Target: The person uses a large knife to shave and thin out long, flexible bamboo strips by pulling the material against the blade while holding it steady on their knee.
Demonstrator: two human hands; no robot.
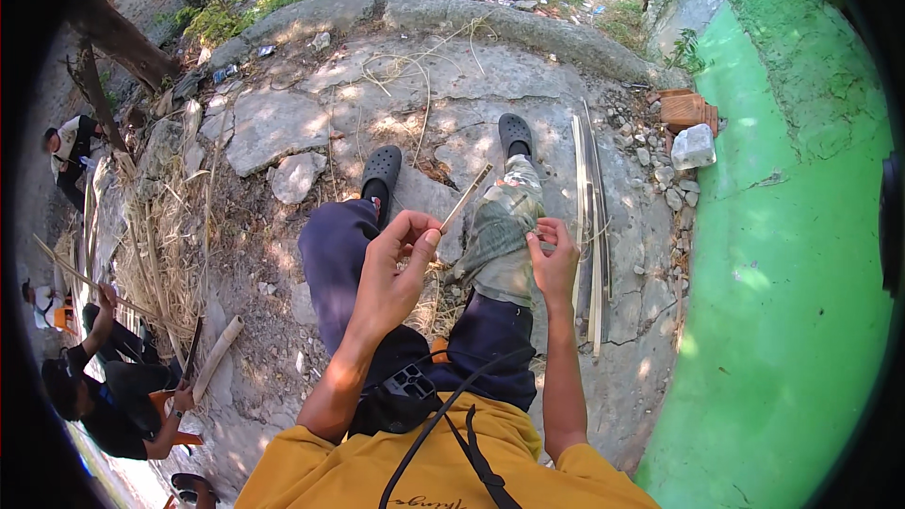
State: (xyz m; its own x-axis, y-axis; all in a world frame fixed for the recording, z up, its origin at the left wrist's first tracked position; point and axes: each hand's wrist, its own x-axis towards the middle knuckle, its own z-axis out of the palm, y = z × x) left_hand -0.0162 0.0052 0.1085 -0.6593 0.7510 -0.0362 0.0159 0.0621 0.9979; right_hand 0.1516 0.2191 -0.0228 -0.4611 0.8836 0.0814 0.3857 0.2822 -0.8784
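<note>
A: Thin pale bamboo strip (467, 196)?
B: Pinched in left hand (391, 273), fingers (421, 231) closed on its lower end; strip slants up-right over the knees.
A: Right hand (554, 259)?
B: Fingers curled on the grey-green cloth (500, 236) draped over the right knee; can't tell if gripping.
A: Around?
B: Bundle of long bamboo slats (592, 236) on cracked stone ground (283, 123) just right, green painted wall (801, 226) beyond. Another person (113, 396) sits far left.

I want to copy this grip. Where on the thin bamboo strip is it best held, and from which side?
Take the bamboo strip at its near, lower end, coming from the left, as the left hand does, pinching it between thumb and fingertips. The strip is thin, flat and slants up and away, so a pinch across its flat faces probably steadies it best.
</note>
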